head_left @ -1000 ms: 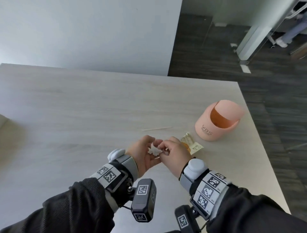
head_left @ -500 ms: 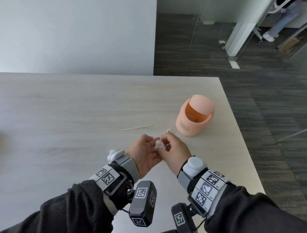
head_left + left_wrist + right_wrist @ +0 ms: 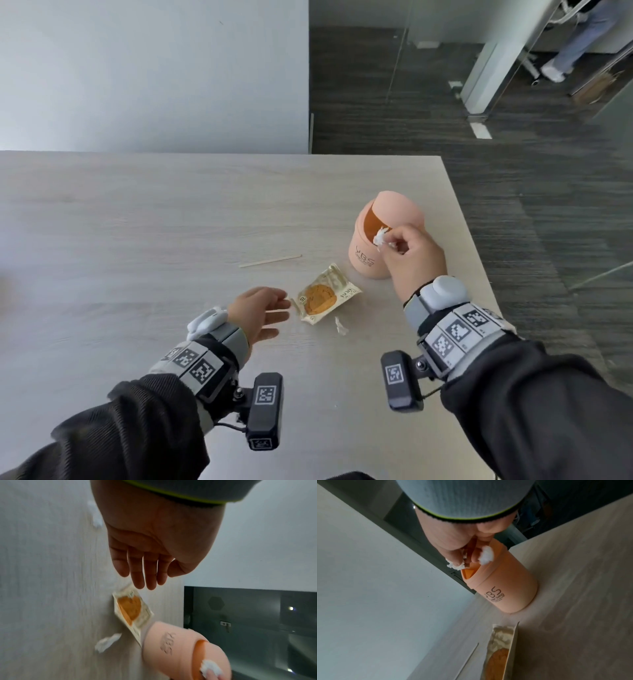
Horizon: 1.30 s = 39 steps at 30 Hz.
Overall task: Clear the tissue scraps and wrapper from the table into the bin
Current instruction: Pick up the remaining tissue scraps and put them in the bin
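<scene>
My right hand (image 3: 397, 245) pinches white tissue scraps (image 3: 382, 236) at the mouth of the small peach-coloured bin (image 3: 368, 253), near the table's right edge; the right wrist view shows the tissue scraps (image 3: 486, 555) between the fingertips over the bin (image 3: 506, 588). My left hand (image 3: 270, 313) hovers open, fingers straight, just left of a yellow wrapper (image 3: 325, 298) printed with an orange cookie. One loose tissue scrap (image 3: 340, 327) lies below the wrapper. The left wrist view has the left hand (image 3: 147, 577) above the wrapper (image 3: 132, 609), the loose scrap (image 3: 107, 642) and the bin (image 3: 173, 649).
A thin wooden stick (image 3: 270, 261) lies on the pale wood table (image 3: 137, 240), left of the bin. The table's right edge (image 3: 479, 274) runs close behind the bin, with dark floor beyond. A person's legs (image 3: 579, 37) stand far off at the top right.
My hands, together before over a tissue scrap, have parted. The right hand carried tissue up to the bin's mouth; the left let go and now hovers open beside the uncovered wrapper.
</scene>
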Tool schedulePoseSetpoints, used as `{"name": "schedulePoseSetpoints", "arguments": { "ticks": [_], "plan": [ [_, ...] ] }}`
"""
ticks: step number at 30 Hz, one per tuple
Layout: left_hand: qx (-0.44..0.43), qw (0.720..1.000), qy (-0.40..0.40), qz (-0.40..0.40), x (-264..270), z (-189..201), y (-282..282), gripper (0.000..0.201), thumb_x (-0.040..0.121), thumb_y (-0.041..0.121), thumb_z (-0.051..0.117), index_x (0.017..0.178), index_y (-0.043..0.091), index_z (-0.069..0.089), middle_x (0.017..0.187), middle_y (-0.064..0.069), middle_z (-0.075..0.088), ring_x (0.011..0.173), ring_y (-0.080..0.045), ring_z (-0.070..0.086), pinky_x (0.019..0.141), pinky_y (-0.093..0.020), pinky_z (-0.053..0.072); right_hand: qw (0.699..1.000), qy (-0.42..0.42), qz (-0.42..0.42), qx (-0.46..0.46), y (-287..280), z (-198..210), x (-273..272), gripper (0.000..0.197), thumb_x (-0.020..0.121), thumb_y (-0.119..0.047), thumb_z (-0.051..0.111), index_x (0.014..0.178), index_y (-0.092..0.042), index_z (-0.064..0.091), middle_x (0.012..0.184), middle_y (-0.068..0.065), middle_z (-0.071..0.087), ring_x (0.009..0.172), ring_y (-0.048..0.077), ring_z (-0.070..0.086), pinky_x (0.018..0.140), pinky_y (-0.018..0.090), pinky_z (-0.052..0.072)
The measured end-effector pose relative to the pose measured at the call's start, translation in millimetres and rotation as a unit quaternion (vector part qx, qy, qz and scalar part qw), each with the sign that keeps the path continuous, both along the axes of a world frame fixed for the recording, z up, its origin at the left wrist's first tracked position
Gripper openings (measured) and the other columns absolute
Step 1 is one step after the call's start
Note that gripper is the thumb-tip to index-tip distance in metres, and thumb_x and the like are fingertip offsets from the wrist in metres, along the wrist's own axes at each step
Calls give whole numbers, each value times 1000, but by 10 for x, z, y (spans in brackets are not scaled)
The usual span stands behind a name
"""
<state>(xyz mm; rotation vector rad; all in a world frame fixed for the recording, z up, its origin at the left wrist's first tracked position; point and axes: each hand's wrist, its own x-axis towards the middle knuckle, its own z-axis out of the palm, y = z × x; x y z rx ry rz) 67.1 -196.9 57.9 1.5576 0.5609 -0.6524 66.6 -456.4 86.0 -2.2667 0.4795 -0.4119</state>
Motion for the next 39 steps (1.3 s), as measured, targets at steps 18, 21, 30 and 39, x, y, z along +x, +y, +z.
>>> {"name": "schedulePoseSetpoints", "arguments": {
  "ticks": [18,21,30,39],
  "plan": [
    [445,826,-123,-324,-141,-609,957,47,87,38,62,133,39,53,144,6,42,127,-23,41,102,-40,45,979,99,132,-121,-54,-56,63,32,91,-26,49,120,-32,63,132,-9,60,116,19,58,84,40,55],
    [433,828,-145,-326,-122,-620,910,37,84,35,68,120,33,64,132,3,52,115,-22,52,97,-36,47,981,55,135,-126,-78,-62,2,29,90,-20,51,113,-21,68,126,-2,64,114,24,59,85,41,55],
    [418,836,-166,-315,-94,-671,761,25,82,18,69,103,19,56,96,0,63,79,-17,60,67,-31,51,985,-8,123,-123,-193,-174,-248,13,81,-13,56,89,-18,64,90,-8,57,74,16,50,61,35,48],
    [414,834,-158,-330,58,-743,694,27,86,23,65,113,25,68,100,6,57,86,-15,59,61,-20,41,973,221,27,-61,-530,-727,-503,22,85,-15,53,101,-22,67,108,0,65,85,18,58,73,27,43]
  ]
}}
